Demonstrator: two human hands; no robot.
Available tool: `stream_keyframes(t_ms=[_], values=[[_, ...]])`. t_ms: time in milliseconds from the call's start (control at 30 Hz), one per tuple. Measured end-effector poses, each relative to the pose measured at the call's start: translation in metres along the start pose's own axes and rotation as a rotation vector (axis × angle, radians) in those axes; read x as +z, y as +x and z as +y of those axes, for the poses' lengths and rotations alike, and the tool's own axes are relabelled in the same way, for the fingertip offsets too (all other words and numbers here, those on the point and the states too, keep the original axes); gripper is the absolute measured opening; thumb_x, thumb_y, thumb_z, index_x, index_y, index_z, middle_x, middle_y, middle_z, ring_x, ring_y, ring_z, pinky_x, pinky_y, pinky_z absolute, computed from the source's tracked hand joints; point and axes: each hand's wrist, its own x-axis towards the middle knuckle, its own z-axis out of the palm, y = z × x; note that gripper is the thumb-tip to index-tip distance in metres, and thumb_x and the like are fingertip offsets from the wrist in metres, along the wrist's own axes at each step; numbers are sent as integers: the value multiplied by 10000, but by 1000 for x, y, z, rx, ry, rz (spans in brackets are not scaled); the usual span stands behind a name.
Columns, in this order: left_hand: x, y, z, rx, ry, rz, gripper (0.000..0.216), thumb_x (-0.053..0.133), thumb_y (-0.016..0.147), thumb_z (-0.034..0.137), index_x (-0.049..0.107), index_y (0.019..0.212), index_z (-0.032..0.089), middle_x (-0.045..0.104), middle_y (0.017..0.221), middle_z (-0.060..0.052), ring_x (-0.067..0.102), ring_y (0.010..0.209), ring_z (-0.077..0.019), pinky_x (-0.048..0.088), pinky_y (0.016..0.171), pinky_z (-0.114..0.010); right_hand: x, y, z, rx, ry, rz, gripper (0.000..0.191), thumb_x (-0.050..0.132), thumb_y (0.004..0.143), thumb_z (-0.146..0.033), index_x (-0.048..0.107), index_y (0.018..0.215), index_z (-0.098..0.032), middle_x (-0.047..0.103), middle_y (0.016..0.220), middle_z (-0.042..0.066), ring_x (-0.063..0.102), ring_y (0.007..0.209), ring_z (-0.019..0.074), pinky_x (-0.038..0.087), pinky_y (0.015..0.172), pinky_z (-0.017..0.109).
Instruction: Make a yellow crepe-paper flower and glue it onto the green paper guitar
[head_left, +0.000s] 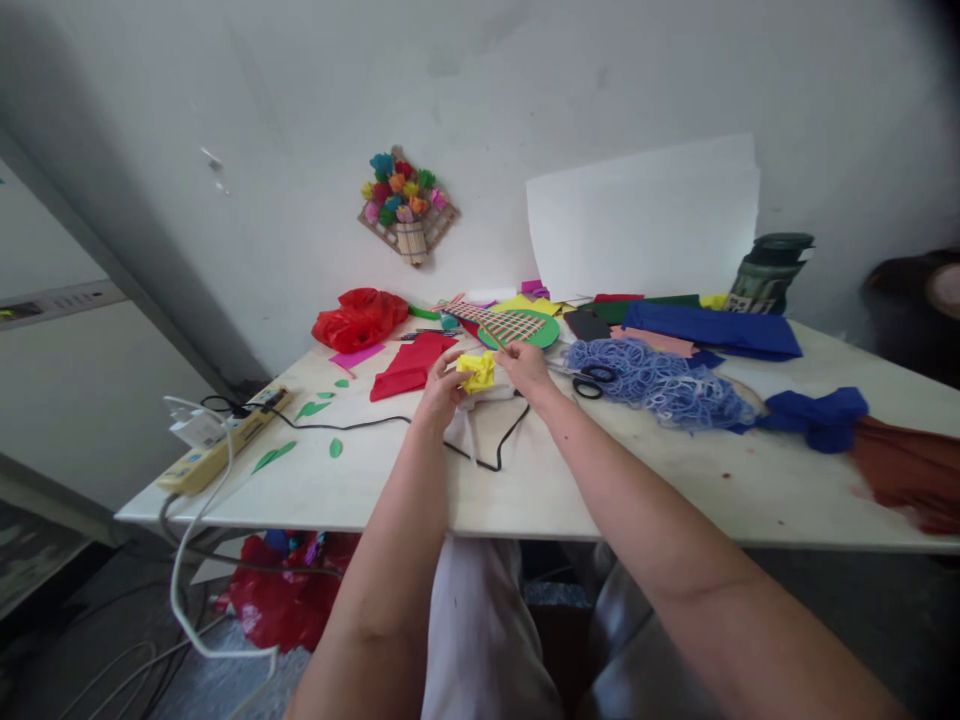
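Note:
My left hand (442, 385) and my right hand (525, 366) meet over the middle of the white table (600, 480), both pinched on a crumpled piece of yellow paper (477, 371) held just above the tabletop. A thin stick seems to run up from my right fingers. Under the hands lies a white object with a black cable (375, 422) running left. A red sheet of paper (411, 366) lies just left of my left hand. Black-handled scissors (589, 380) rest right of my right hand.
A woven strip craft on a green disc (517, 327) lies behind the hands. Blue yarn (652, 378), blue fabric (712, 330), a red bag (358, 317), green leaf cut-outs (311, 409) and a power strip (217, 450) sit around. A flower craft (405, 205) hangs on the wall.

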Motion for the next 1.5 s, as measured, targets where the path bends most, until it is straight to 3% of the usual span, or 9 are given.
stream_keyframes(t_ms=[267,467,533,633,733,867,1000,1233,1500], values=[[0,-2,4,24,44,-68,648,723,542,230,494,1148,211,645,752,-2,634,650,-164,479,569,-261,-5,-1,-4,-37,61,-15,199,546,665,-347,507,543,-195,470,523,-44,421,559,117,323,556,247],[2,1,5,98,49,22,436,712,636,415,553,974,189,580,658,23,548,530,-107,407,476,-208,-10,-3,-11,-62,151,-69,202,556,653,-341,479,540,-193,454,533,-48,414,564,108,341,576,246],[2,3,6,161,59,93,417,710,658,459,546,939,197,610,718,2,589,613,-118,426,520,-204,-13,-4,-13,-67,167,-111,201,564,649,-340,489,541,-187,447,531,-52,403,557,101,333,569,243],[1,3,8,295,21,206,512,715,678,466,494,1096,267,652,1004,-35,644,860,-151,480,670,-236,-17,-6,-17,-79,173,-197,194,576,639,-337,517,545,-178,463,532,-50,407,559,98,327,570,243],[0,2,10,370,11,207,613,721,682,458,456,1218,322,648,1072,-33,646,911,-159,490,757,-273,-20,-8,-22,-81,183,-279,178,583,629,-338,549,575,-171,500,546,-41,427,563,101,335,579,247],[-3,-2,8,224,192,17,426,699,684,506,658,953,178,687,810,-73,658,785,-201,478,657,-269,-22,-10,-27,-111,150,-336,185,587,621,-331,512,545,-179,460,507,-55,412,539,95,324,561,244],[-5,-3,4,142,301,-63,331,724,653,461,675,705,138,640,645,-42,605,615,-164,419,543,-245,-22,-9,-27,-150,118,-390,175,574,624,-296,489,525,-180,429,493,-65,401,528,87,310,549,237],[-1,-5,4,102,372,-177,202,704,614,336,634,690,162,596,591,3,518,516,-114,366,490,-226,-17,-8,-20,-208,-6,-370,167,576,641,-268,489,532,-176,417,502,-68,370,530,85,284,535,237],[6,-7,6,62,429,-100,156,688,556,263,586,624,168,572,536,6,494,480,-118,351,476,-233,-13,-7,-15,-271,-114,-321,133,576,663,-266,531,578,-175,461,540,-56,403,555,93,301,561,237]])
